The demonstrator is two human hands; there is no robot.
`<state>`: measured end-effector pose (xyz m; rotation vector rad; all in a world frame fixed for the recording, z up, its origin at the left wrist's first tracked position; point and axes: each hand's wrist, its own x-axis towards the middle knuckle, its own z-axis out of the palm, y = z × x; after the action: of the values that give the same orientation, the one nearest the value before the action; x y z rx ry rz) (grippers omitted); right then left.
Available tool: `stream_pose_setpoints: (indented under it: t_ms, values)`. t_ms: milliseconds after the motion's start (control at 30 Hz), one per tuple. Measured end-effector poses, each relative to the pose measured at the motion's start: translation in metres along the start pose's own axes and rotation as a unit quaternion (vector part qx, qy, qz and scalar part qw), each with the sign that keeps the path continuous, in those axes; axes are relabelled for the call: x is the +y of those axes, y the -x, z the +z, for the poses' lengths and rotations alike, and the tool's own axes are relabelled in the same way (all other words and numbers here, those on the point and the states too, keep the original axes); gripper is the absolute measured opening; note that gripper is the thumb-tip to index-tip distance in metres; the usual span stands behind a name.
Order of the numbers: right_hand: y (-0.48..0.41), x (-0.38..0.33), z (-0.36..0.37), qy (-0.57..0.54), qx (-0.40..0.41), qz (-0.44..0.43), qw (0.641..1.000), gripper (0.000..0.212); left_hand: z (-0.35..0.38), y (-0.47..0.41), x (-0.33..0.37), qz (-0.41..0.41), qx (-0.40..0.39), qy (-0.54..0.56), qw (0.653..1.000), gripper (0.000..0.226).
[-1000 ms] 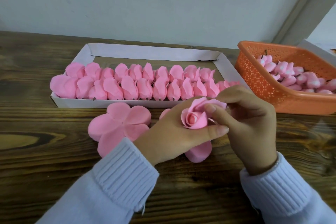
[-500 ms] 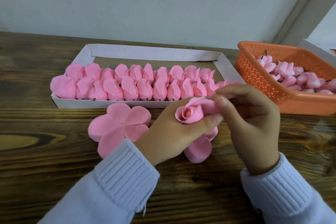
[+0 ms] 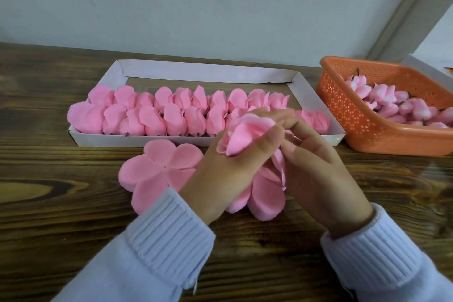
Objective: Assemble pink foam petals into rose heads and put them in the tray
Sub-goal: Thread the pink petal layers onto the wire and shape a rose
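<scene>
Rose head (image 3: pixel 245 137), partly wrapped, is held between both hands just above the wooden counter (image 3: pixel 61 203), which runs out on every side of them. Beyond the hands, and reaching well off to the left of them, lies the white cardboard tray (image 3: pixel 203 73). Two crowded rows of finished rose heads (image 3: pixel 171 115) fill its near half, the nearest ones just behind the fingertips. Past the right hand, further out and to the right, stands an orange perforated basket (image 3: pixel 355 125) with pink buds (image 3: pixel 392 105) heaped in it, some showing short dark stems. Just left of the left hand a flat five-petal foam piece (image 3: pixel 159 169) lies on the counter, its right edge hidden under that hand.

The left hand (image 3: pixel 228 174) has its fingers curled round the rose head, thumb side up, the rolled petals poking out above the knuckles. The right hand (image 3: pixel 316 167) meets it from the right, fingers bent and fingertips pinching the outer petals where the two hands touch. Unwrapped lower petals (image 3: pixel 267 198) hang beneath both hands, spreading toward the wrists. Pale ribbed sleeves (image 3: pixel 166 235) cover both wrists.
</scene>
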<state>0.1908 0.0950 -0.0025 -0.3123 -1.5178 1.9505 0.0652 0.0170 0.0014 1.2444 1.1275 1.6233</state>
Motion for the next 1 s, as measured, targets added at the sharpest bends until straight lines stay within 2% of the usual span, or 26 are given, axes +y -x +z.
stream_pose_setpoints:
  t_ms: [100, 200, 333, 433, 500, 567, 633, 767, 900, 1000]
  values:
    - [0.001, -0.001, 0.007, -0.087, -0.044, 0.028, 0.995, 0.053, 0.003, 0.001, 0.000, -0.007, -0.018, -0.029, 0.999, 0.050]
    - [0.001, -0.002, 0.009, -0.122, -0.044, 0.053, 0.990, 0.052, 0.005, 0.001, 0.002, -0.003, -0.022, -0.051, 0.998, 0.050]
    - [-0.001, -0.006, 0.008, -0.152, -0.047, 0.094, 0.983, 0.070, 0.006, 0.001, 0.006, 0.006, -0.042, -0.060, 0.997, 0.029]
    - [0.002, -0.010, 0.007, -0.174, -0.069, 0.124, 0.975, 0.054, 0.005, 0.002, 0.011, 0.013, -0.096, -0.031, 0.995, 0.033]
    - [0.002, -0.011, 0.005, -0.170, -0.080, 0.141, 0.972, 0.055, 0.003, 0.002, 0.015, 0.012, -0.124, -0.040, 0.991, 0.036]
    - [0.001, -0.012, 0.005, -0.146, -0.102, 0.147, 0.973, 0.053, 0.002, 0.001, 0.014, 0.012, -0.130, -0.083, 0.988, 0.033]
    - [0.001, -0.012, 0.005, -0.119, -0.121, 0.139, 0.976, 0.041, 0.000, 0.002, 0.008, -0.001, -0.105, -0.110, 0.988, 0.027]
    - [0.001, -0.012, 0.001, -0.090, -0.092, 0.144, 0.981, 0.029, 0.002, 0.002, 0.008, 0.009, -0.093, -0.075, 0.993, 0.015]
    - [-0.001, -0.013, -0.003, -0.079, -0.005, 0.157, 0.984, 0.042, 0.002, 0.000, 0.008, 0.048, -0.074, -0.070, 0.994, 0.014]
    - [-0.002, -0.011, -0.008, -0.036, 0.044, 0.124, 0.991, 0.050, 0.003, 0.000, 0.006, 0.053, -0.040, -0.057, 0.996, 0.015]
